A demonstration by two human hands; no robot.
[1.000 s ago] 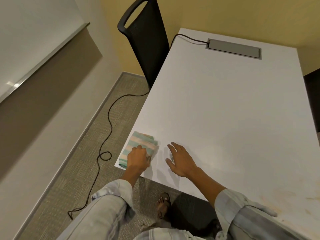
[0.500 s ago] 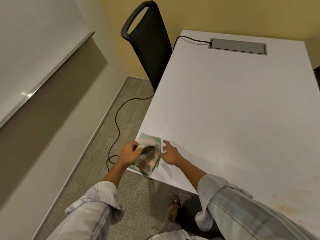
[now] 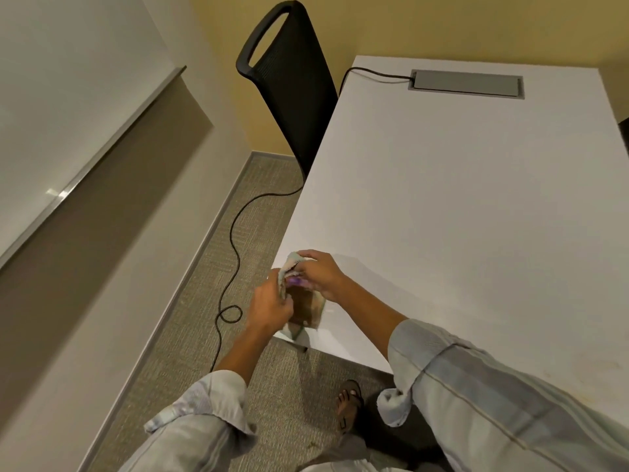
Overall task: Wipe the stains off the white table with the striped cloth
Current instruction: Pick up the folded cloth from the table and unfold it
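- My left hand (image 3: 270, 306) and right hand (image 3: 321, 274) meet over the worktop's (image 3: 459, 206) near-left corner, at about 7 o'clock on the surface.
- Both hold the cloth (image 3: 306, 306) between them, lifted off the worktop; its lower end hangs down over the corner edge.
- The fingers (image 3: 308, 255) of my right hand are curled and pinching the cloth's upper edge.
- My left fingers are closed on the cloth's left side, at about 9 o'clock of it.
- The cloth is blurred, so I cannot make out its stripes.
- Faint brownish stains (image 3: 585, 379) mark the worktop at its 5 o'clock end, well apart from the cloth, just beyond my right sleeve (image 3: 493, 396).
- A grey cable box (image 3: 466, 84) is set into the far end at 12 o'clock, with a black cable (image 3: 235, 240) running from it, off the left edge and down onto the carpet (image 3: 204, 335), where it loops just left of my left hand.
- A black chair (image 3: 292, 86) stands against the worktop's left side at 11 o'clock.
- My sandalled foot (image 3: 349, 407) shows on the floor below the near edge.
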